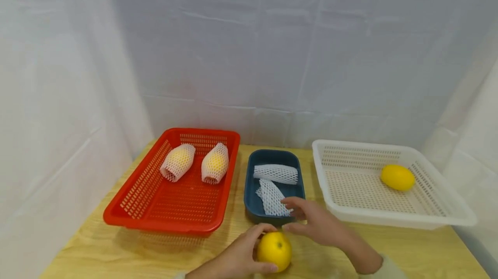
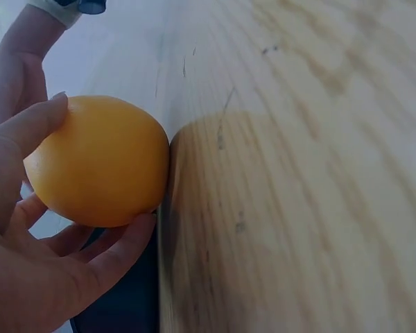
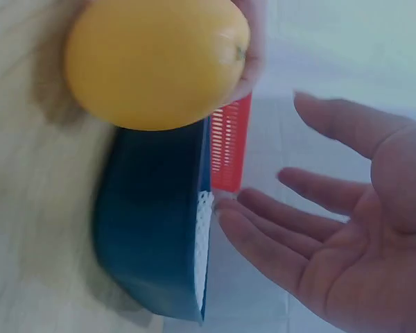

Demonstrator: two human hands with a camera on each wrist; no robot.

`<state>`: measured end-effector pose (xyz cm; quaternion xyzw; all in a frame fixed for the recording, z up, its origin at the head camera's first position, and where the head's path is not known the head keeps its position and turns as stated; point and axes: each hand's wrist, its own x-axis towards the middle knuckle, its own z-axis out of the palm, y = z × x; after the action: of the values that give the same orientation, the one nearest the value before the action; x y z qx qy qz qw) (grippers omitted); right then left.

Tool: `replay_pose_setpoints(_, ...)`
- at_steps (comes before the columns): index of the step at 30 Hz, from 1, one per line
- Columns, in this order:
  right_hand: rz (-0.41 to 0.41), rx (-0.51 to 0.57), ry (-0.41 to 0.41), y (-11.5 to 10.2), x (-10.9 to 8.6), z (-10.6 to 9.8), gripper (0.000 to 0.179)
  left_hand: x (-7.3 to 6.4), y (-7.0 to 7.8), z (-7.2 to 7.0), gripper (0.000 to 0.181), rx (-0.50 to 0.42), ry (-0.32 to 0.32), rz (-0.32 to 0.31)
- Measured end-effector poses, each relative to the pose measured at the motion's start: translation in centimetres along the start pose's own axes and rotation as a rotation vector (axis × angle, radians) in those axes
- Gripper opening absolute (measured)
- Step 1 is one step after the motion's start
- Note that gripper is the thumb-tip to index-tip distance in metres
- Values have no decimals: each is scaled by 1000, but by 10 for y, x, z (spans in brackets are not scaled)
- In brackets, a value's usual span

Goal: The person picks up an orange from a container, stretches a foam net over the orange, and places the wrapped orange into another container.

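Note:
A smooth yellow oval fruit [image 1: 274,252], like a small melon, stands on end on the wooden table, its stem scar upward. My left hand [image 1: 244,251] grips it, the thumb on the near side and fingers round the far side; the left wrist view shows the fruit [image 2: 100,163] touching the tabletop. My right hand [image 1: 317,223] hovers just right of the fruit, by the near edge of the blue box [image 1: 252,217]. Its fingers are spread and loosely bent, holding nothing. Two white foam net sleeves [image 1: 275,174] lie inside the blue box.
At the left, a red basket [image 1: 167,223] holds two yellow fruits in foam nets [image 1: 178,162]. A white basket [image 1: 389,218] at the right contains one bare yellow fruit [image 1: 397,177]. Behind the table [image 1: 93,253] hangs a pale sheet [image 1: 288,54].

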<state>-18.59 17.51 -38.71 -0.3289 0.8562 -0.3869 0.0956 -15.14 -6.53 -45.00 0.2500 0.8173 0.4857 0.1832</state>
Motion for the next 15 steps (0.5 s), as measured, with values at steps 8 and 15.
replay_pose_setpoints(8,79,-80,216,1,38,-2,46,-1,-1,-1,60,108,10,60)
replay_pose_setpoints(15,171,-117,251,4,57,3,44,0,2,-3,58,43,-28,-15)
